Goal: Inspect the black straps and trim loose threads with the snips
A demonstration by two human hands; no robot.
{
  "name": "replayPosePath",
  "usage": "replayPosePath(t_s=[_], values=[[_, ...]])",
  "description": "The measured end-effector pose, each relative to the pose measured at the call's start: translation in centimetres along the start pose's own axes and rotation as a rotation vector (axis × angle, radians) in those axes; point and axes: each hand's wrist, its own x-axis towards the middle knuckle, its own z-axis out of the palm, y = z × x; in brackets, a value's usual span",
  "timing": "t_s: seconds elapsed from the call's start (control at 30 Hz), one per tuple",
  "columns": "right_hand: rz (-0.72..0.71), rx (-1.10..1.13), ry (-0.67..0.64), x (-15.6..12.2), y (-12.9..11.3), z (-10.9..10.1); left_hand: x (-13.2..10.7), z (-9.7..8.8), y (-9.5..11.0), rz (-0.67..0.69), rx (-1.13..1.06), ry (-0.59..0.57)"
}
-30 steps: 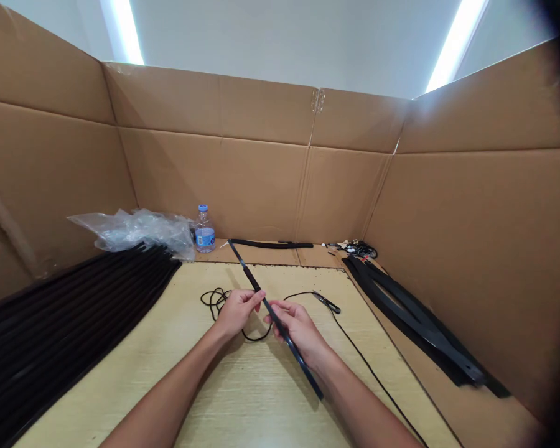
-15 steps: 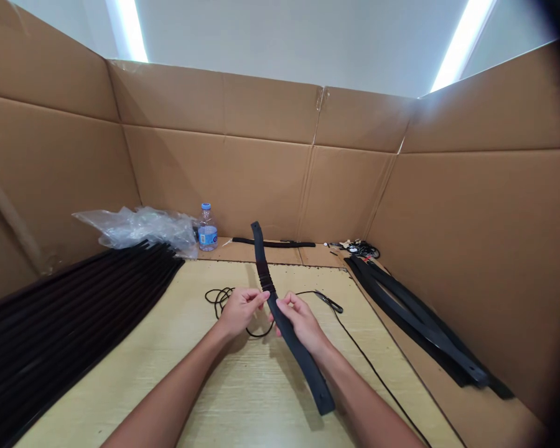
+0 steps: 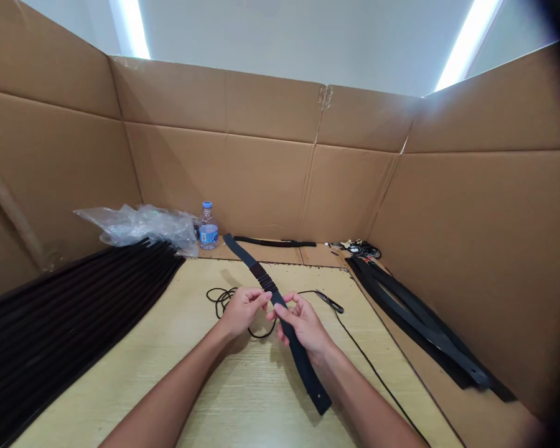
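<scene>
A long flat black strap (image 3: 303,366), with a hole near its lower end, slants across the middle above the table. Dark cord is wound around its upper part in a wrapped band (image 3: 264,278). My right hand (image 3: 300,320) grips the strap just below the wrapping, thumb on its face. At the strap's left edge, by the lowest turns, my left hand (image 3: 246,308) pinches with thumb and forefinger; what lies between those fingertips seems to be the cord, too small to be certain. Loose black cord (image 3: 261,336) loops on the table beneath my hands.
Small black snips (image 3: 330,301) lie right of my hands, beside the cord. Many black strips (image 3: 88,305) cover the left side; more straps (image 3: 415,323) lie at right. A plastic bag (image 3: 142,225) and water bottle (image 3: 208,229) stand at the back, before cardboard walls (image 3: 261,180).
The strap's upper end has swung left and its face has turned. My right hand has shifted its fingers around it, while my left pinch stays nearly in place.
</scene>
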Motion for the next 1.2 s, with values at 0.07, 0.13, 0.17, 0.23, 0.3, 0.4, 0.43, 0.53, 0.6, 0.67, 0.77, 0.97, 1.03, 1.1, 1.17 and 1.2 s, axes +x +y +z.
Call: replayPosePath(t_s=[0.07, 0.13, 0.17, 0.23, 0.3, 0.4, 0.43, 0.53, 0.6, 0.67, 0.77, 0.97, 1.03, 1.1, 1.17, 1.2], values=[[-0.005, 0.031, -0.017, 0.3, -0.1, -0.1, 0.1, -0.1, -0.2, -0.003, 0.029, 0.028], [0.001, 0.044, -0.019, 0.4, -0.2, -0.2, 0.1, -0.2, -0.5, -0.016, 0.041, 0.038], [0.008, 0.036, -0.023, 0.4, -0.1, -0.2, 0.1, -0.3, -0.6, -0.021, 0.036, 0.031], [0.011, -0.007, -0.041, 0.2, 0.0, -0.3, 0.1, -0.3, -0.7, -0.023, 0.01, 0.007], [-0.01, -0.055, -0.068, -0.1, 0.1, -0.3, 0.0, -0.2, -0.6, -0.016, -0.023, -0.016], [-0.045, -0.064, -0.1, -0.5, 0.0, -0.3, -0.2, 0.1, 0.2, -0.012, -0.076, -0.044], [-0.054, -0.06, -0.112, -0.5, 0.0, -0.2, -0.3, 0.2, 0.5, -0.015, -0.1, -0.052], [-0.111, -0.058, -0.11, -0.4, -0.3, -0.1, -0.2, 0.4, 1.3, -0.02, -0.142, -0.037], [-0.149, -0.049, -0.069, -0.2, -0.4, -0.1, -0.1, 0.4, 1.3, -0.017, -0.115, 0.015], [-0.15, -0.032, -0.009, -0.1, -0.4, -0.1, 0.0, 0.3, 1.0, -0.019, -0.08, 0.049], [-0.094, -0.004, 0.057, 0.0, -0.2, -0.1, 0.0, 0.3, 0.7, -0.026, -0.106, 0.018], [-0.06, 0.0, 0.058, -0.2, 0.2, 0.2, 0.0, 0.9, 1.3, -0.091, -0.225, -0.086], [-0.056, 0.032, 0.058, -0.1, 0.1, 0.2, 0.0, 1.1, 1.6, -0.099, -0.288, -0.097], [-0.051, 0.07, 0.054, 0.0, 0.1, 0.2, -0.1, 1.3, 1.7, -0.083, -0.324, -0.095], [-0.026, 0.085, 0.056, 0.1, 0.0, 0.2, -0.1, 1.4, 1.8, -0.06, -0.329, -0.101], [-0.011, 0.075, 0.06, 0.1, 0.0, 0.1, -0.2, 1.5, 1.9, -0.052, -0.328, -0.107]])
